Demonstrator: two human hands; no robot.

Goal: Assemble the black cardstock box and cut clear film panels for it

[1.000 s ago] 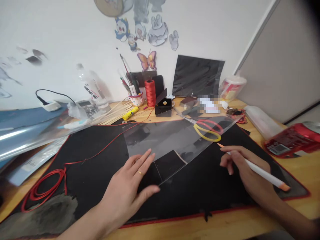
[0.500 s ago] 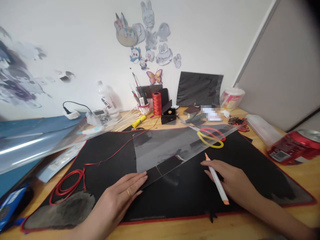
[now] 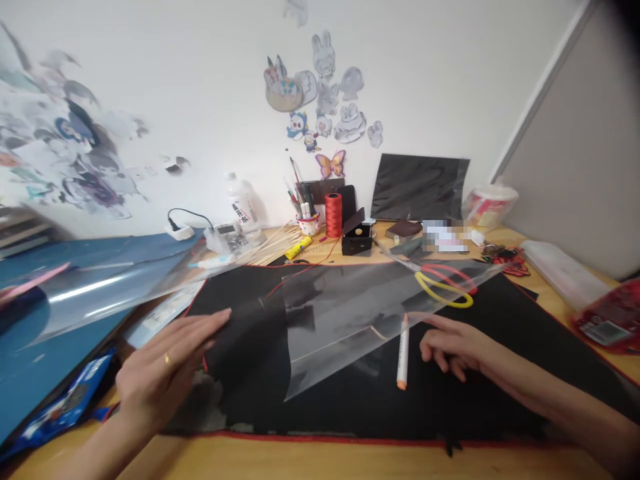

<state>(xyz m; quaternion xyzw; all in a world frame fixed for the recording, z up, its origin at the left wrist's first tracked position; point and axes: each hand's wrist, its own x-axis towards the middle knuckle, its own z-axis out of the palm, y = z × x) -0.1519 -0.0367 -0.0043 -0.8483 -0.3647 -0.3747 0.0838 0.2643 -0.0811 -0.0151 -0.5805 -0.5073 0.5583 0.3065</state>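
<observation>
A white marker with orange ends [image 3: 402, 357] lies on the black mat [image 3: 250, 373], out of my grip. My right hand [image 3: 457, 343] is just right of it, index finger stretched toward its upper tip and the other fingers loosely bent. Whether that fingertip touches the marker or the sheet edge, I cannot tell. My left hand [image 3: 167, 363], wearing a ring, hovers flat over the mat's left side, fingers straight and holding nothing; it hides most of the red cord. Between both hands spreads a clear plastic sheet [image 3: 330, 353], its lower edge lifted in a curve.
Scissors with red and yellow handles [image 3: 450, 293] rest by the sheet's right part. Behind stand a red thread spool [image 3: 333, 215], a black box [image 3: 357, 237] and a pen cup [image 3: 309, 223]. A blue packet [image 3: 75, 400] lies left; a red can [image 3: 613, 317] is at right.
My left hand has come off the sheet and moved left. My right hand has let go of the marker, which now lies on the mat. The view has turned left.
</observation>
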